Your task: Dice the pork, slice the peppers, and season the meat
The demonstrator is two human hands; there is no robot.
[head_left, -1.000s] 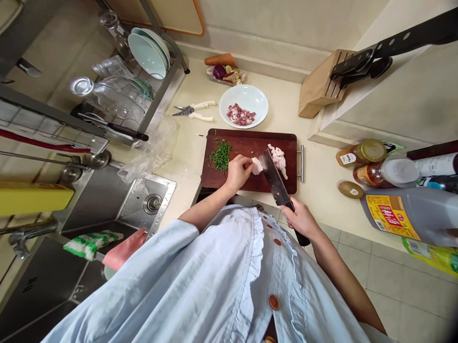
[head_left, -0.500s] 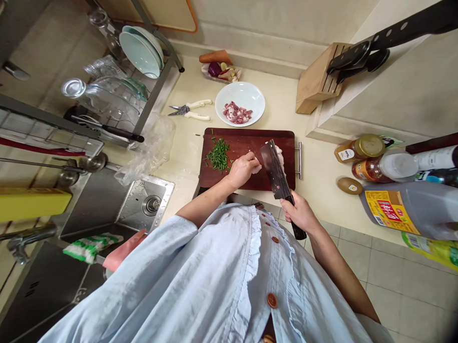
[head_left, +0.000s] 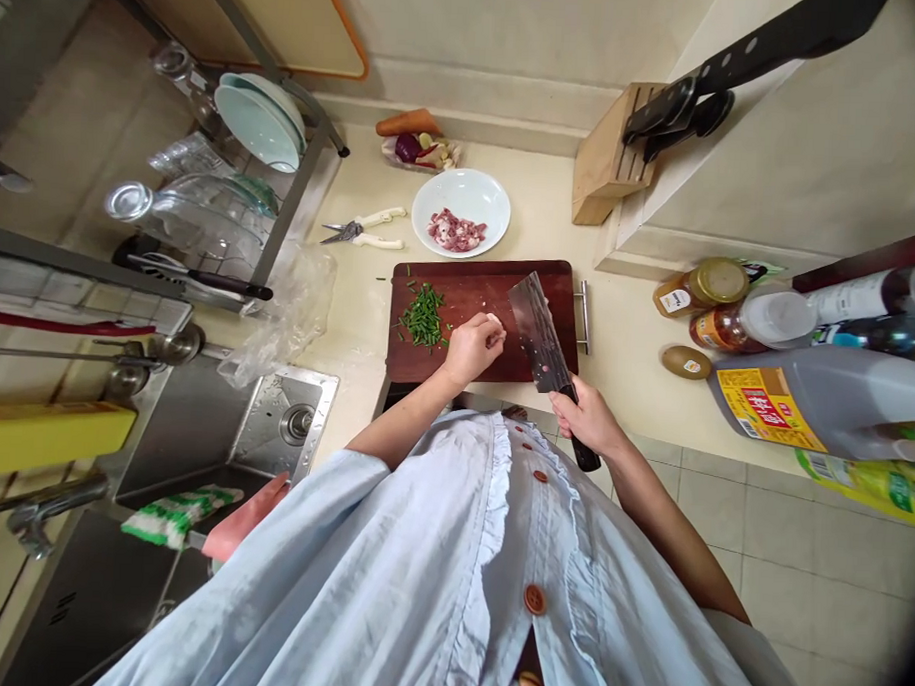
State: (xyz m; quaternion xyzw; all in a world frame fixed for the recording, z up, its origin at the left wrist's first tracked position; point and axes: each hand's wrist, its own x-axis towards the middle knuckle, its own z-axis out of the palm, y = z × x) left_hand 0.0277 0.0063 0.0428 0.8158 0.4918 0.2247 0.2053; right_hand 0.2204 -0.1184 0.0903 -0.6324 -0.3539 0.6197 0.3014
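Observation:
My right hand [head_left: 586, 420] is wrapped around the black handle of a cleaver [head_left: 534, 326]. Its broad blade lies slanted over the right half of a dark red-brown cutting board [head_left: 464, 365]. My left hand [head_left: 472, 352] is closed over the board's middle, just left of the blade. Between its fingertips shows a small pale piece of meat [head_left: 492, 320], partly hidden. Chopped green stalks [head_left: 423, 317] lie heaped on the board's left side. Beyond the board, a white bowl [head_left: 491, 199] contains cut raw meat [head_left: 455, 231].
Pruning-style scissors [head_left: 363, 227] lie left of the bowl, near a tray of vegetables [head_left: 421, 152]. A knife block [head_left: 602, 178] stands back right. Jars, a kiwi [head_left: 686, 362] and a large jug [head_left: 823, 396] line the right. Sink [head_left: 322, 388] and dish rack [head_left: 298, 192] are at left.
The whole view has shifted, so the counter sits further left. The cleaver's face shows broader, and the pale meat seen right of its blade is now mostly hidden. Both hands keep their grips.

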